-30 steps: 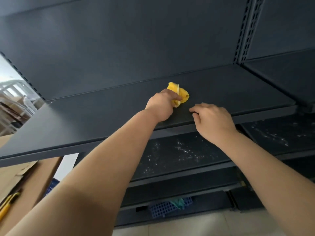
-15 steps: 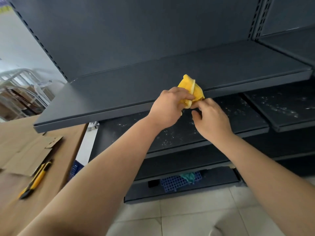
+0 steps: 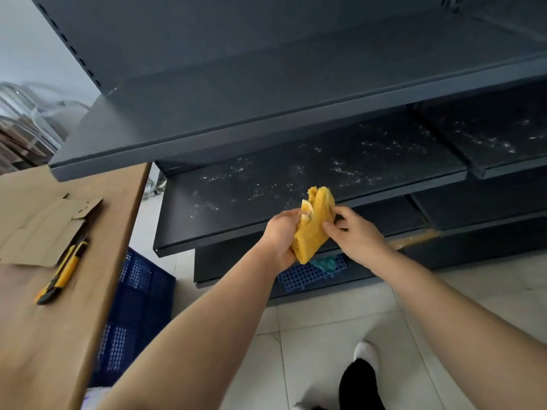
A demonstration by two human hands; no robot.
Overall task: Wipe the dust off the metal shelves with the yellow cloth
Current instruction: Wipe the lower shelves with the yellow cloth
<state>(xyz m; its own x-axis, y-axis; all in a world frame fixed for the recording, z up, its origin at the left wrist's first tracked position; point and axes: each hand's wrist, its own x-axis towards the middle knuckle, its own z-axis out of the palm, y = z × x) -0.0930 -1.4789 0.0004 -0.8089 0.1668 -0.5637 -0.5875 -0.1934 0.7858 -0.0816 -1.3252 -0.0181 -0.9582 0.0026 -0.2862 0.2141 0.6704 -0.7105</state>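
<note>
Both hands have come away from the top shelf point(image 3: 266, 113) since a second ago, when the left hand was pressing the yellow cloth point(image 3: 313, 229) flat on that shelf's surface and the right hand rested on its front lip. Half a second ago the cloth was already lifted off, held in front of the shelf edge. Now it sits lower, in the air in front of the dusty shelf point(image 3: 266, 184) below, touching no shelf at all.

The left hand point(image 3: 282, 238) is closed around the cloth's left side and lower end, fingers wrapped behind it. The right hand point(image 3: 355, 232) pinches the cloth's right edge between thumb and fingertips, so the bunched cloth is held between the two hands, with a crumpled fold sticking up above them.

The view has dropped as well: the top shelf now lies high in the picture, and the dusty shelf, speckled with white marks, fills the middle. More of the wooden table point(image 3: 59, 321) at the left shows, with flattened cardboard point(image 3: 38, 229) and a yellow utility knife point(image 3: 62, 273) lying on it. A blue crate point(image 3: 136, 315) stands beside the table, a blue perforated mat point(image 3: 305, 275) lies on the bottom shelf, and a foot in a white shoe point(image 3: 365, 355) now appears on the tiled floor point(image 3: 325, 335)
</note>
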